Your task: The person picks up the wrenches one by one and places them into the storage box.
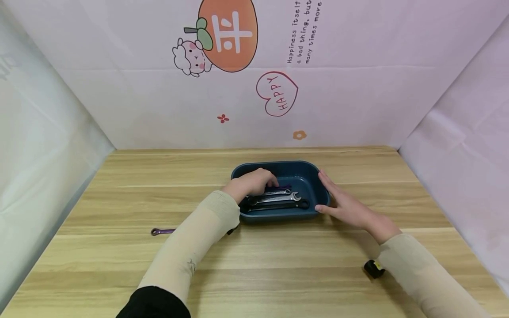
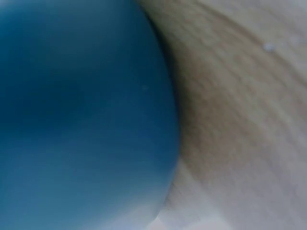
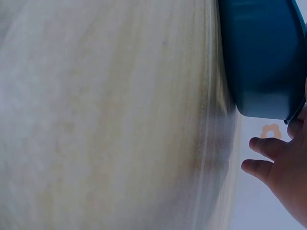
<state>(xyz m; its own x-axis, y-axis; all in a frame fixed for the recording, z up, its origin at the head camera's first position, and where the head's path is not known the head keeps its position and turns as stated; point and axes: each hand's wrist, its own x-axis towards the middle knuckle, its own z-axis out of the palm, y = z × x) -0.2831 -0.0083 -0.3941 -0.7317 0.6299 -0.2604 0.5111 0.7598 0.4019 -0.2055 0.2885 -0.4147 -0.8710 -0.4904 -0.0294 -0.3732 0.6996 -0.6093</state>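
A dark blue bin (image 1: 278, 216) stands on the wooden table, with several wrenches lying side by side inside. My left hand (image 1: 254, 181) reaches over the bin's left end, fingers bent down into it. Right by those fingertips lies a purple wrench (image 1: 284, 187); the hand hides whether they pinch it. Nearer me in the bin are a silver wrench (image 1: 278, 198) and a black wrench (image 1: 278, 206). At the bin's right end, my right hand (image 1: 346, 205) touches the rim with spread, fairly straight fingers. The bin's blue wall (image 2: 86, 115) fills much of the left wrist view, blurred.
Another purple wrench (image 1: 162, 231) lies on the table, partly behind my left sleeve. A small black object (image 1: 232, 230) peeks out beside that sleeve. Near my right sleeve sits a black object with a yellow patch (image 1: 374, 268). A printed white backdrop (image 1: 338, 101) rises behind the table.
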